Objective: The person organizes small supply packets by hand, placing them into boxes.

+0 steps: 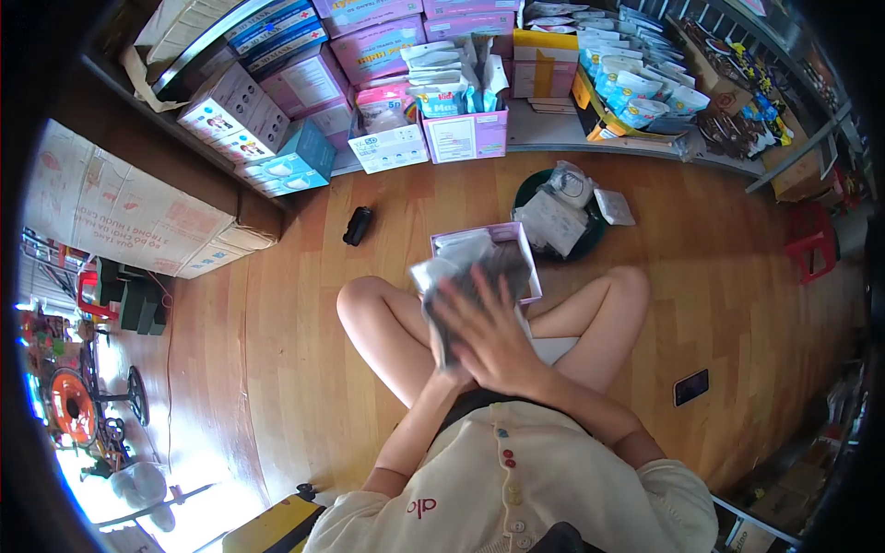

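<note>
My left hand [446, 367] grips the near end of a grey packet [505, 267] from below. Most of its fingers are hidden behind the packet. Across the upper face lies my right hand [489, 341], its fingers spread and smeared by motion. The packet looks soft and flat, with clear plastic [454, 262] at its far left; its exact kind is blurred. Just beyond my hands, between my knees, sits an open purple-and-white box [531, 267] holding pale plastic-wrapped contents. The packet partly covers that box.
A dark green basin [581, 247] with plastic-wrapped packets stands beyond my right knee. A black object [358, 226] lies ahead on the left, a phone [691, 388] on the right. Boxes and packets fill the shelf [544, 138]; a large carton [138, 198] stands left, a red stool [811, 241] right.
</note>
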A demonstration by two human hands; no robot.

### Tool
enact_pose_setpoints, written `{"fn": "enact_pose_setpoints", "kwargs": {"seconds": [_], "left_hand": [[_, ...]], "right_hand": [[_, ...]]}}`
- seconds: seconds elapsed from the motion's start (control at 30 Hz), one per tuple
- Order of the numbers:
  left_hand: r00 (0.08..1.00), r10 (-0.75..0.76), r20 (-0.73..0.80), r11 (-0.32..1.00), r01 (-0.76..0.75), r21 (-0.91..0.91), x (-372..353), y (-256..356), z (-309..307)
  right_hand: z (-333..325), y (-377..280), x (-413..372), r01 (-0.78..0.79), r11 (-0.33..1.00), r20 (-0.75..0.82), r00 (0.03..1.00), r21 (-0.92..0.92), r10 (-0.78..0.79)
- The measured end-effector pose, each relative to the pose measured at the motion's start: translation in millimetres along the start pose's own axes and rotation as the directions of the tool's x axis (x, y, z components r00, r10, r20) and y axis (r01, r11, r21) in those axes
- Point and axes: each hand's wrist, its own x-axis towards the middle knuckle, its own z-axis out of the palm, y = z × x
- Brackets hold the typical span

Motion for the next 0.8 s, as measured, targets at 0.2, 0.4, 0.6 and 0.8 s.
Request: {"fn": "enact_pose_setpoints", "kwargs": {"seconds": [0.2,0.4,0.6,0.8], "left_hand": [[0.906,0.005,-0.424,0.947,0.132,0.293,3.6,9.2,39.6],[0.946,0.015,-0.324,0.917,0.116,0.381,-9.0,-8.8,14.0],[0.996,-0.017,0.082,0.996,0.024,-0.085,13.4,35.0,40.0],[0.983,0.047,0.178,0.936,0.018,-0.351,4.4,-12.2,8.9]], "right_hand": [[11.2,7.8,-14.7,0.009,0.999,-0.02,1.0,0.038,-0.008],[-22.1,9.1,44.8,-0.029,0.995,-0.136,0.991,-0.094,0.016],[13.8,-17.8,-28.5,0.09,0.995,0.045,0.995,0.03,-0.092],[-21.5,27.2,35.3,-0.04,0.999,-0.195,0.98,0.021,0.044]]}}
